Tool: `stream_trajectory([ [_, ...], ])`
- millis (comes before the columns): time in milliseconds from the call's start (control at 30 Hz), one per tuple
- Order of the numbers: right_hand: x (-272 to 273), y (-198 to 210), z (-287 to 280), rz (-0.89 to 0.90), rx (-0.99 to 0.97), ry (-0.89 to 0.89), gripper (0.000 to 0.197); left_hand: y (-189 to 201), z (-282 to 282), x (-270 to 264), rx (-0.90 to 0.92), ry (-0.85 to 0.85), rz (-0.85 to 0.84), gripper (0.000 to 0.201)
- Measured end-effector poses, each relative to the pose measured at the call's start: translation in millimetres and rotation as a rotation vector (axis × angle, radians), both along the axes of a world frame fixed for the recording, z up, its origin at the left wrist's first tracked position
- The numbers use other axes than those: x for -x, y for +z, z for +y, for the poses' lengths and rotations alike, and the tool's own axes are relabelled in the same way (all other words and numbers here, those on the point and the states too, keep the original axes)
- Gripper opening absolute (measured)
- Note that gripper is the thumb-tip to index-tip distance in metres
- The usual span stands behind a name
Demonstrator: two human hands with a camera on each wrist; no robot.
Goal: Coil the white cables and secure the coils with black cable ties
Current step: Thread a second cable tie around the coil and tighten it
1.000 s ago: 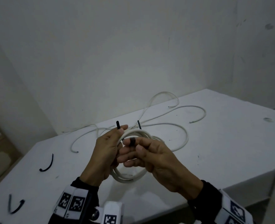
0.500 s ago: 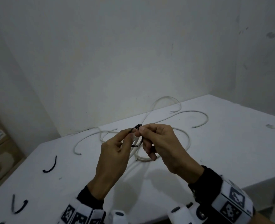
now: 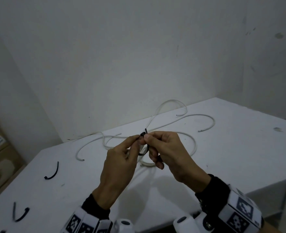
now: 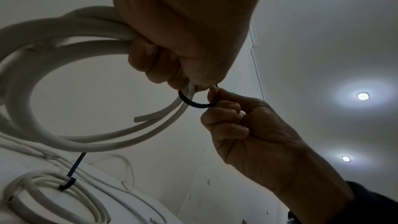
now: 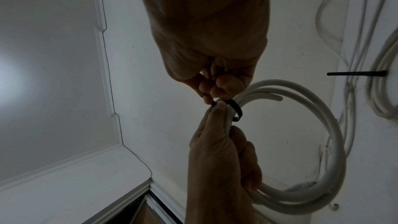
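Above the near middle of the table, a person's left hand and right hand meet, the coil hanging below them, gripped by the left. A cable tie loops around the coil between the two hands. Behind them, loose cables sprawl toward the wall. Spare ties lie to the left, one farther back, another near the front edge. A tied coil rests on the table below.
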State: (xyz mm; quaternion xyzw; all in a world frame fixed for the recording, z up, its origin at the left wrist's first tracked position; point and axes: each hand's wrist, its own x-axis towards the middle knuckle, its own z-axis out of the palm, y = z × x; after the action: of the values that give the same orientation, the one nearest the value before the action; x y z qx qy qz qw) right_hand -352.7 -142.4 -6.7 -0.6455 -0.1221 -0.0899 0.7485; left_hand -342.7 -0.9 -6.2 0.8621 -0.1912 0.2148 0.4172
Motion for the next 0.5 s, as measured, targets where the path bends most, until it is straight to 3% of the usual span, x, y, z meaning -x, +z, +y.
stream_trajectory([
  [500,2.3,4.1,-16.4,0.246,0.085,0.205,0.025,-10.2,2.9,3.1,-0.161,0.03,-0.026,0.02],
])
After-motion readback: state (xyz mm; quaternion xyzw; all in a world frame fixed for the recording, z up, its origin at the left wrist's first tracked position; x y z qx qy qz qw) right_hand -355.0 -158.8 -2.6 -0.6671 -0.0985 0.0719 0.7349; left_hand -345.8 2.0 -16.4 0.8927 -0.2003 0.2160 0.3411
